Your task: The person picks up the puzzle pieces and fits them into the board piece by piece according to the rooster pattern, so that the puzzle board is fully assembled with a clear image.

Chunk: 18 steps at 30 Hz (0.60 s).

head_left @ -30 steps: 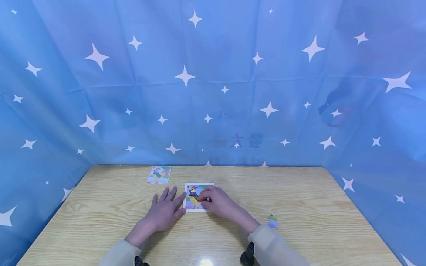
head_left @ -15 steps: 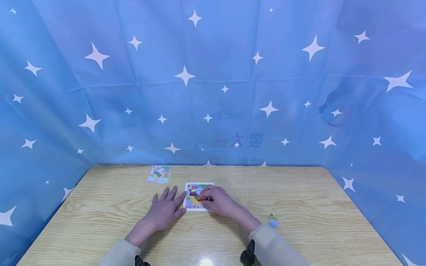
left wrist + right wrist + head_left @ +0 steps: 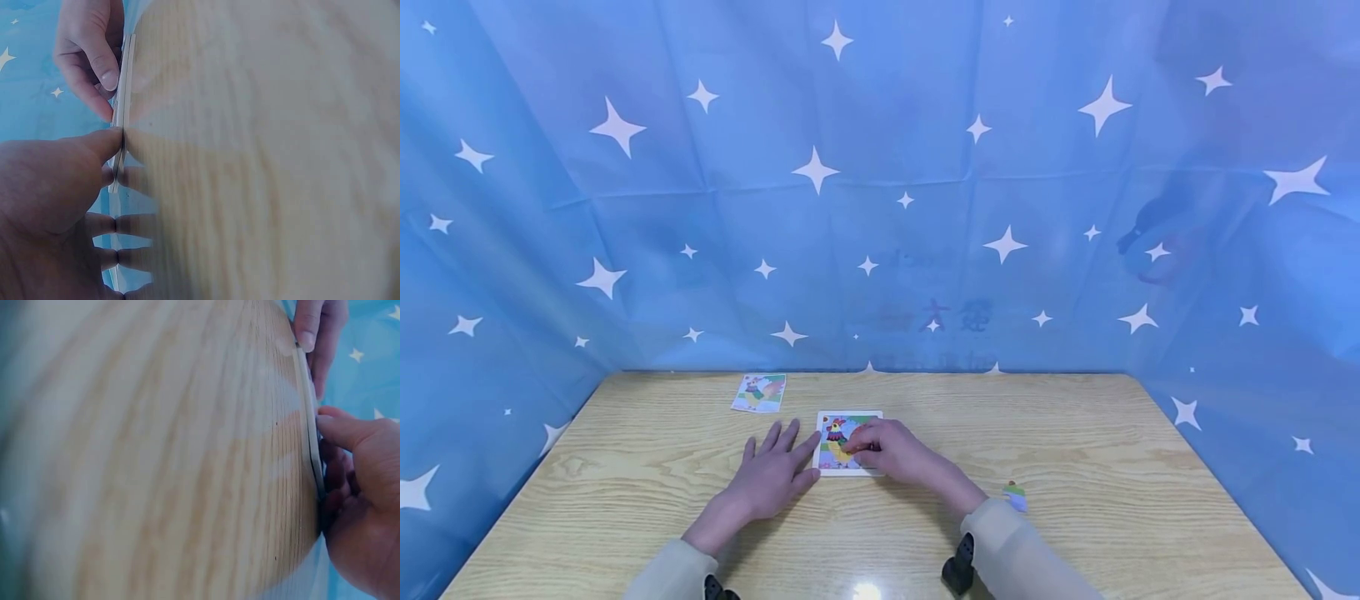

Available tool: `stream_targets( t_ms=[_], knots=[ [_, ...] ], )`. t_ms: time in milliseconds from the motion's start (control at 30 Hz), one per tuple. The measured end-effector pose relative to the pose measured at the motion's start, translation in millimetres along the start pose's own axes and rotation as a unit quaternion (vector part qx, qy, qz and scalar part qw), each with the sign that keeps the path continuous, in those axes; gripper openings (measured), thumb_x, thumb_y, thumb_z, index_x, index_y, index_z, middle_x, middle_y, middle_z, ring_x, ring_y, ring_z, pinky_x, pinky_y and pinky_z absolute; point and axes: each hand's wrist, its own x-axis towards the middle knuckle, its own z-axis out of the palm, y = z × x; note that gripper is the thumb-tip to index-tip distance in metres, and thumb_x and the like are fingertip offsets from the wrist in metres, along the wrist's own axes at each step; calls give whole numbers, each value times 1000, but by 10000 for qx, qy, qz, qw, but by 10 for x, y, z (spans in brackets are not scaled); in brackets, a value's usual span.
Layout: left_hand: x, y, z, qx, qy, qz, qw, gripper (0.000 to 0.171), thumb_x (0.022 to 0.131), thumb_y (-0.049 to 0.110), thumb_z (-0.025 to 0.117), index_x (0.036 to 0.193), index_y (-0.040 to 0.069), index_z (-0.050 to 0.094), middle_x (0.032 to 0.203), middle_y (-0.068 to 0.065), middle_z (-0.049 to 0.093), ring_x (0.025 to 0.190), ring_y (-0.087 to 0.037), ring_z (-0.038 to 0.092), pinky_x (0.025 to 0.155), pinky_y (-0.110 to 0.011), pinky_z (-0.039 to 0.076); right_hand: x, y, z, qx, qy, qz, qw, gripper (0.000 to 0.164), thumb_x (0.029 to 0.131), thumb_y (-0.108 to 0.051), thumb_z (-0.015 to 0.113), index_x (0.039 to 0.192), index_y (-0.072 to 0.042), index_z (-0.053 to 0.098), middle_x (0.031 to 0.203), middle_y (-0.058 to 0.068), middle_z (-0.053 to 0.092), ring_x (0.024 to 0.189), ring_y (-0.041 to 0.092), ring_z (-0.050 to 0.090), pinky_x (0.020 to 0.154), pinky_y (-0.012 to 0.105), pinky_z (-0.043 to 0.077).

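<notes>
A small jigsaw puzzle [image 3: 833,457] of a colourful rooster lies in a white-edged frame on the table. My left hand [image 3: 767,479] rests on the wood with its fingers spread, thumb and index fingertips right at the frame's left edge. Over the puzzle's right half, my right hand [image 3: 895,452] has curled fingers and pinches at a puzzle piece between thumb and index; the fingers mostly hide that piece. In the left wrist view the frame [image 3: 123,94] shows edge-on, as does the frame [image 3: 309,419] in the right wrist view. Another puzzle piece [image 3: 1015,497], green and lilac, lies by the right forearm.
A printed rooster picture card [image 3: 759,392] lies at the back left of the wooden table [image 3: 1075,433]. Behind the table and at both sides hangs a blue cloth [image 3: 880,225] with white stars. Black wrist cameras [image 3: 958,570] sit at the sleeves.
The right hand's thumb and fingertips shift very slightly over the puzzle. The left hand, the card and the loose piece stay put.
</notes>
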Motion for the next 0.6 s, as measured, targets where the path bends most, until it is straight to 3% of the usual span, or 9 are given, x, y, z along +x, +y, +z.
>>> stream_targets(
  t_ms=[600],
  knots=[
    [15, 2, 3, 51, -45, -44, 10000, 58, 107, 37, 55, 158, 13, 42, 164, -26, 25, 151, -51, 16, 109, -80, 13, -11, -6, -31, 65, -139, 40, 9999, 24, 102, -8, 65, 122, -11, 78, 121, 6, 69, 115, 26, 62, 96, 38, 49]
  ],
)
